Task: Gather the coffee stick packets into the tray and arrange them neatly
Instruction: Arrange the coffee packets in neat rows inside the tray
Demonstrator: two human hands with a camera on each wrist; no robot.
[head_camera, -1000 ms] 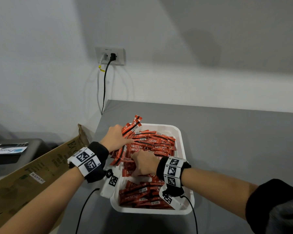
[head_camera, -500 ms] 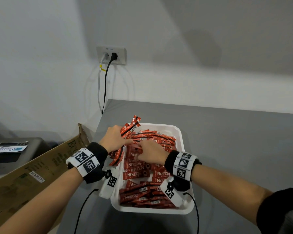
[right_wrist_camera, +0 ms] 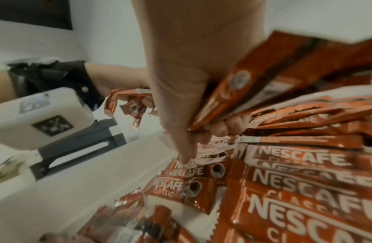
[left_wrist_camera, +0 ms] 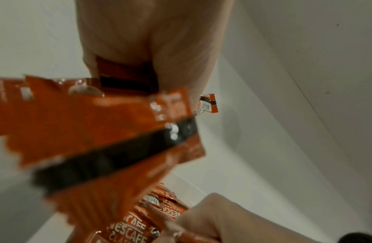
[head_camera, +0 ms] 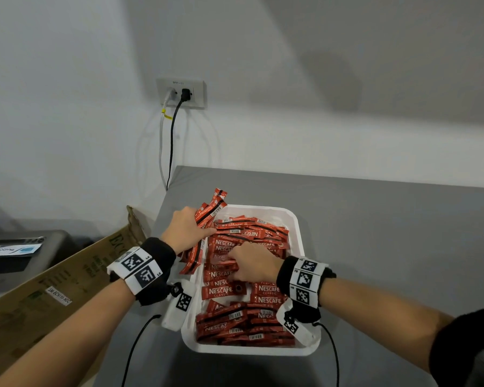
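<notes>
A person's left hand (head_camera: 186, 230) clutched a bundle of red coffee stick packets (head_camera: 204, 233) over the tray's left rim, the sticks fanning out above and below the fist, their upper ends past the tray's far left corner. Just right of that grip, the right hand (head_camera: 253, 265) reached into the white tray (head_camera: 298, 233) and closed its curled fingers (right_wrist_camera: 220, 127) on a few packets (right_wrist_camera: 262, 82) drawn from the heap; its thumb pointed down onto the sticks beneath. Loose packets (head_camera: 252, 311) lay piled across the tray on all sides of the right hand, many label-up, some crosswise. The tray sat on a grey table (head_camera: 389, 233). Left of the left wrist leaned a cardboard box (head_camera: 53, 286), and beyond both hands, on the wall, a socket (head_camera: 181, 92) carried two plugged cables.
</notes>
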